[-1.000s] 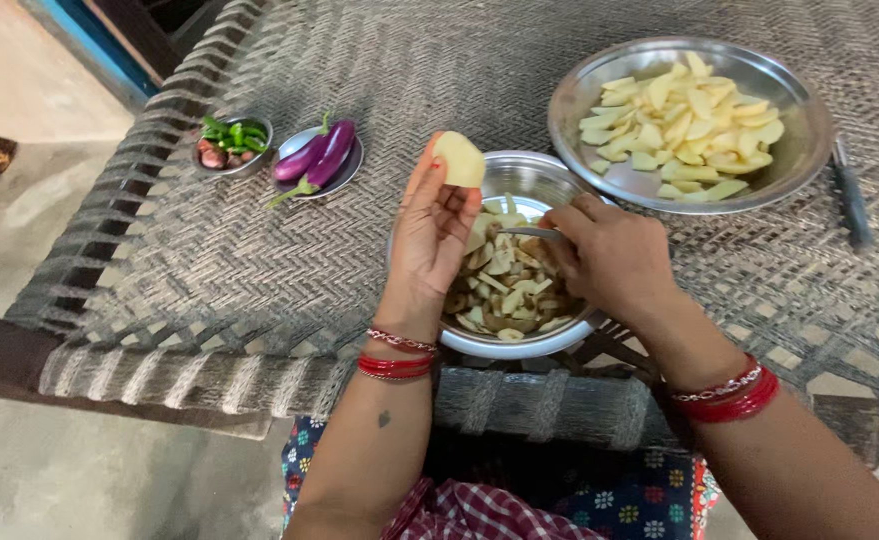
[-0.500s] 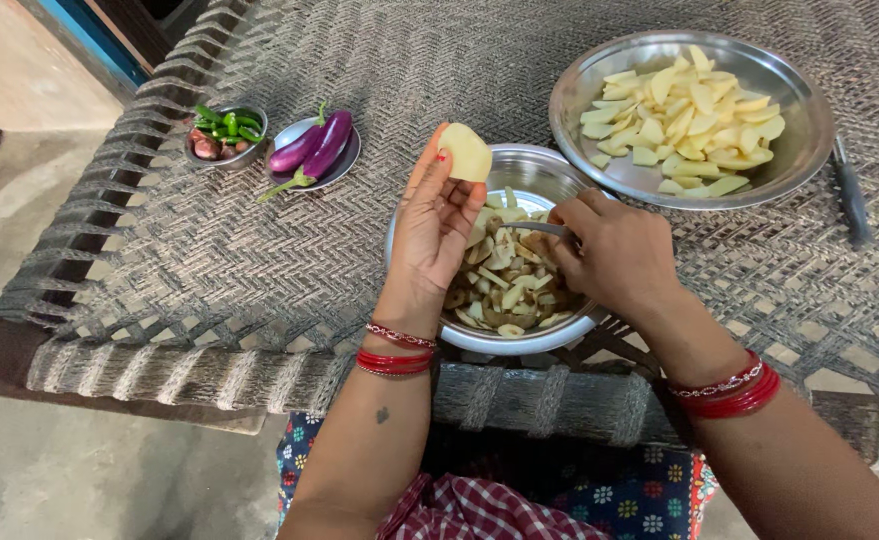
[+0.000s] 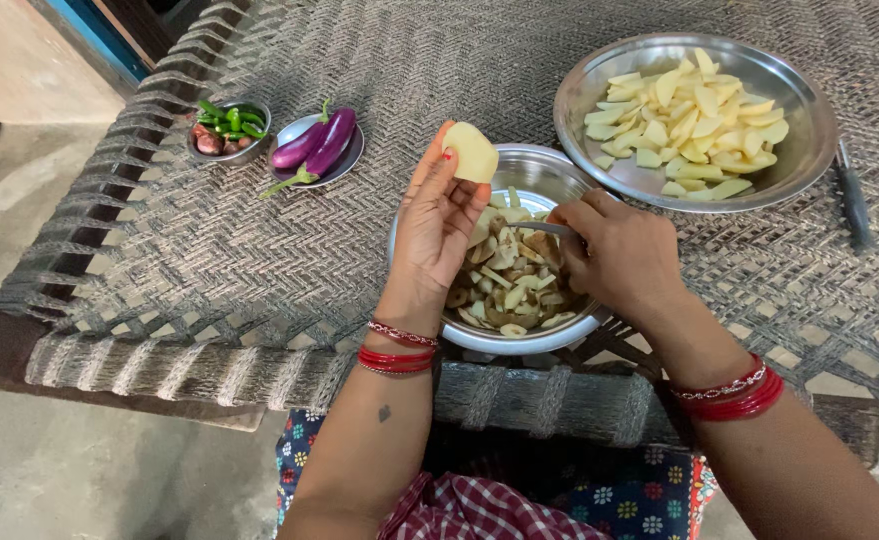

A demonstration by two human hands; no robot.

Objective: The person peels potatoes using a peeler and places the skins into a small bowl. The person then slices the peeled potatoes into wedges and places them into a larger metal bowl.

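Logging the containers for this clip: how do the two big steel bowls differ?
The near bowl, under both hands, holds thin brownish peelings and scraps; the far bowl holds pale yellow potato wedges. The near bowl looks smaller and deeper, the far bowl wider and shallower. Both are round, shiny metal and sit on the woven cot.

A woven rope cot (image 3: 259, 240) fills most of the frame, its grey webbing stretched over a thick wrapped edge along the bottom. Directly on it, upper left, sit a small steel bowl of green chillies (image 3: 227, 128) and, just beside it, a small plate of purple eggplants (image 3: 317, 145). At centre stands a steel bowl of peelings (image 3: 509, 275). Upper right lies a wide steel plate of cut potato pieces (image 3: 694, 120), with a dark-handled knife (image 3: 852, 195) at its right.
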